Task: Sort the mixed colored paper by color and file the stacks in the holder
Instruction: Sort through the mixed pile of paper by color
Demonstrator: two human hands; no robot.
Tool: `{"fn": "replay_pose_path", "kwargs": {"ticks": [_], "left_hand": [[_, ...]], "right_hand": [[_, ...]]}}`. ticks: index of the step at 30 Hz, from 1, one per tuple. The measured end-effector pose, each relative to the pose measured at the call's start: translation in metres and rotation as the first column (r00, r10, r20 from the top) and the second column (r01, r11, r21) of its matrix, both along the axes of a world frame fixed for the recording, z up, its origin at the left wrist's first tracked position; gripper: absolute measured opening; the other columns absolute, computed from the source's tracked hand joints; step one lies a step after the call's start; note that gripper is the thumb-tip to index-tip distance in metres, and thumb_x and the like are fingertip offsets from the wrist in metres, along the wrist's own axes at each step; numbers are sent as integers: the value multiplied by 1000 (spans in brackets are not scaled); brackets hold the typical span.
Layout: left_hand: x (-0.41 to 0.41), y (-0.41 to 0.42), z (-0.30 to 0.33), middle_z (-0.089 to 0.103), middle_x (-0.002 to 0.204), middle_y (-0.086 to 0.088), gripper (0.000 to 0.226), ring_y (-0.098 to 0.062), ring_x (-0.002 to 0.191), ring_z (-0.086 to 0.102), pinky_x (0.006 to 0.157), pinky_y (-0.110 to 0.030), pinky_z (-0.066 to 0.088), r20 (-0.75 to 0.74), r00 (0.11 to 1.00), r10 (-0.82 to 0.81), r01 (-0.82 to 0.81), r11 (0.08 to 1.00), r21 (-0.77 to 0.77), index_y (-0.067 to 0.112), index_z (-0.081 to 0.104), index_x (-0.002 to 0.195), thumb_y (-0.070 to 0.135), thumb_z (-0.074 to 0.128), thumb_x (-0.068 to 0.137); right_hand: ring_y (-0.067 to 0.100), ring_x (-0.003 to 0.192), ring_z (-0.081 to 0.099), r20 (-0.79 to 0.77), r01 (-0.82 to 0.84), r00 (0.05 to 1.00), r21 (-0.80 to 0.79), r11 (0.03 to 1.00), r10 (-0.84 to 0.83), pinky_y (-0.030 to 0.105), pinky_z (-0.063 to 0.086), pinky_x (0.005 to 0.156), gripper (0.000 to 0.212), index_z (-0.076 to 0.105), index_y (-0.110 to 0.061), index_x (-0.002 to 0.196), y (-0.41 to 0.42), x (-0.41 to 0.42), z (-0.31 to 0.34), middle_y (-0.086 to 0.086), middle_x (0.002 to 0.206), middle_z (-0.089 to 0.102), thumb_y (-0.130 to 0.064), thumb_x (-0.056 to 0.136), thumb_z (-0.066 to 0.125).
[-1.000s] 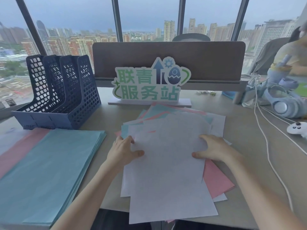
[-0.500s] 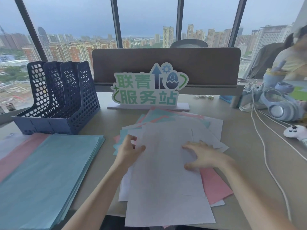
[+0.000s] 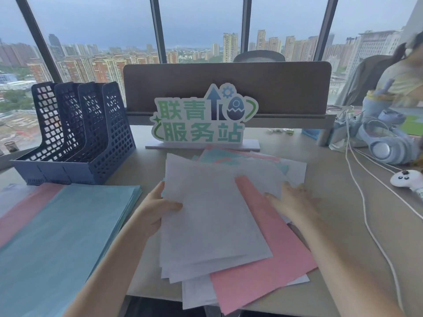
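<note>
The left hand (image 3: pixel 158 207) pinches the left edge of a sheaf of white sheets (image 3: pixel 210 220), thumb on top, above the mixed pile (image 3: pixel 263 259) at the worktop's (image 3: pixel 338 202) centre. The right hand (image 3: pixel 290 200), fingers spread, presses a pink sheet (image 3: pixel 274 248). The blue stack (image 3: pixel 64 236) lies at 9 o'clock, the holder (image 3: pixel 75 133) at 10 o'clock.

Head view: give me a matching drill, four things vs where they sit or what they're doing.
Things:
1. file holder
2. blue stack
3. pink sheet
4. left hand

Places or states:
A. uncovered, under the right hand
B. pinching the white sheets at their left edge
C. flat on the desk, near left
D. upright, far left, slots look empty

Pairs: 1-D, 2-C, 3-A, 4-B
</note>
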State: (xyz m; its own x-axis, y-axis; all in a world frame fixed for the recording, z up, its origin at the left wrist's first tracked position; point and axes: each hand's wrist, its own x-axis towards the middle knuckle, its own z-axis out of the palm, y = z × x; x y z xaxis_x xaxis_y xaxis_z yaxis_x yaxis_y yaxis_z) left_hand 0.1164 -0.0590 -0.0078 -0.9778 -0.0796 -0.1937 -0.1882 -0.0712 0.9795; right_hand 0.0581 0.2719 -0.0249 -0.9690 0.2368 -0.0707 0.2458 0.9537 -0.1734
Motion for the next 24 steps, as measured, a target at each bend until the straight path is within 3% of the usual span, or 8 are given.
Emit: {"fn": "replay_pose_path", "kwargs": {"ticks": [2, 4, 7, 9, 12, 15, 19, 24], "left_hand": [[1, -3, -2, 71, 112, -22, 63, -38, 95, 70, 83, -49, 58, 36, 998, -45, 43, 997, 66, 4, 61, 123, -13, 69, 63], [3, 0, -5, 71, 112, -22, 59, -35, 93, 71, 86, -48, 57, 57, 996, -62, 57, 995, 77, -1, 62, 121, -12, 67, 63], [3, 4, -8, 73, 110, -16, 53, -32, 90, 72, 84, -48, 57, 38, 998, -52, 50, 997, 53, 11, 63, 120, -10, 62, 71], [4, 9, -8, 74, 107, -11, 53, -30, 89, 72, 80, -46, 59, 20, 997, -68, 67, 997, 40, 22, 62, 119, -17, 50, 85], [4, 16, -8, 75, 102, -8, 62, -27, 82, 73, 70, -41, 61, -3, 995, -98, 98, 995, 26, 29, 61, 120, -20, 40, 88], [3, 21, -11, 73, 109, -11, 63, -31, 90, 70, 86, -55, 54, 8, 995, -102, 102, 995, -22, 36, 63, 118, -12, 49, 79], [3, 27, -13, 72, 111, -11, 58, -35, 98, 68, 94, -59, 50, 41, 997, -69, 74, 991, -115, 39, 63, 113, -4, 54, 74], [2, 31, -16, 73, 109, -5, 59, -32, 97, 68, 96, -53, 49, 34, 999, -16, 21, 987, -156, 43, 60, 115, 1, 56, 74]], "right_hand": [[44, 134, 36, 100, 58, 993, 35, 998, -61, 62, 29, 109, 88, 38, -20, 145, 7, -8, -3, 29, 146, 40, -83, 84, 37], [41, 131, 40, 107, 61, 992, 24, 998, -63, 56, 37, 106, 92, 40, -20, 143, 9, -12, -6, 25, 142, 45, -87, 80, 37], [38, 126, 44, 25, 61, 998, 3, 998, -62, 46, 45, 97, 84, 43, -19, 139, 10, -10, -4, 18, 135, 47, -81, 82, 47], [38, 123, 46, 4, 64, 998, 4, 998, -64, 47, 44, 97, 81, 43, -18, 136, 13, -11, 0, 18, 132, 49, -76, 80, 56], [36, 115, 52, -1, 84, 996, -87, 993, -84, 44, 45, 89, 72, 46, -15, 120, 21, -16, 4, 15, 121, 56, -68, 76, 67], [31, 99, 53, 3, 125, 992, -203, 971, -126, 38, 42, 78, 53, 47, -13, 103, 25, -17, 9, 11, 108, 58, -56, 81, 69], [35, 112, 50, 1, 134, 991, -179, 975, -136, 37, 40, 77, 60, 56, -8, 115, 26, -19, 8, 16, 121, 53, -59, 84, 66], [36, 114, 55, -35, 86, 994, -302, 949, -102, 37, 41, 71, 68, 41, -8, 127, 28, -20, 9, 17, 128, 54, -51, 84, 71]]}}
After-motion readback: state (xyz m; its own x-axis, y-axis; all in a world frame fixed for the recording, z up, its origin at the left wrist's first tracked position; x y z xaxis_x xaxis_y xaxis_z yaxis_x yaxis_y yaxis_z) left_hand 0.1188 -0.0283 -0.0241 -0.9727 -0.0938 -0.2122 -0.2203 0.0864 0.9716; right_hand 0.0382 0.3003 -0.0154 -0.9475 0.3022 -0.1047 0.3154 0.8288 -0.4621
